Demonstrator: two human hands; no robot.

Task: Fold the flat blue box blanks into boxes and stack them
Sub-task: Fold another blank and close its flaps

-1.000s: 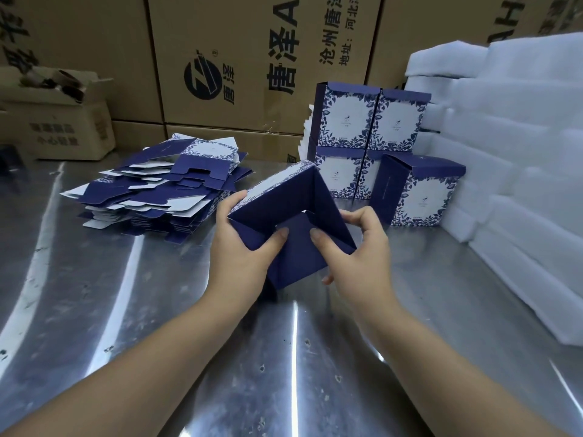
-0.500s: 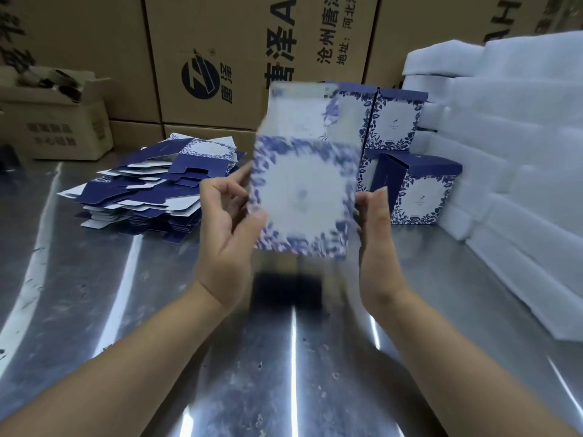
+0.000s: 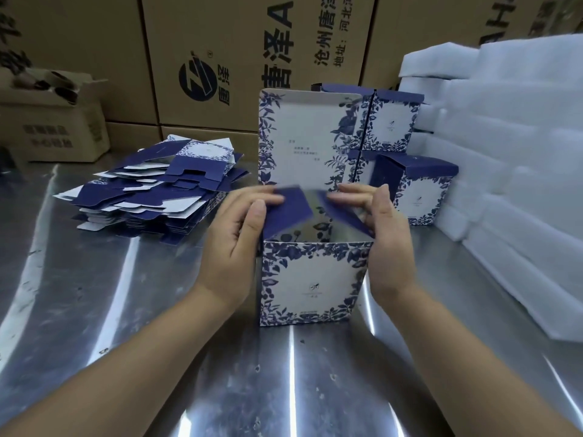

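A blue-and-white floral box [image 3: 312, 279] stands upright on the metal table [image 3: 126, 310] in front of me, its tall lid flap [image 3: 303, 137] raised at the back. My left hand [image 3: 236, 244] lies against the box's left side, its straight fingers pressing the dark blue left side flap inward. My right hand [image 3: 386, 241] mirrors it on the right side, its fingers pushing the right flap in. A pile of flat blue blanks [image 3: 157, 197] lies to the left. Folded boxes [image 3: 391, 121] are stacked behind, with one more box [image 3: 419, 190] in front of them.
White foam sheets [image 3: 504, 152] are piled along the right side. Large printed cardboard cartons [image 3: 252, 42] form a wall at the back. A small open carton [image 3: 53, 121] sits at the far left. Bare metal lies between me and the box.
The box was held tilted in the air with its bottom being closed. It was then turned upright and now stands on the table, and both hands have shifted to its top side flaps.
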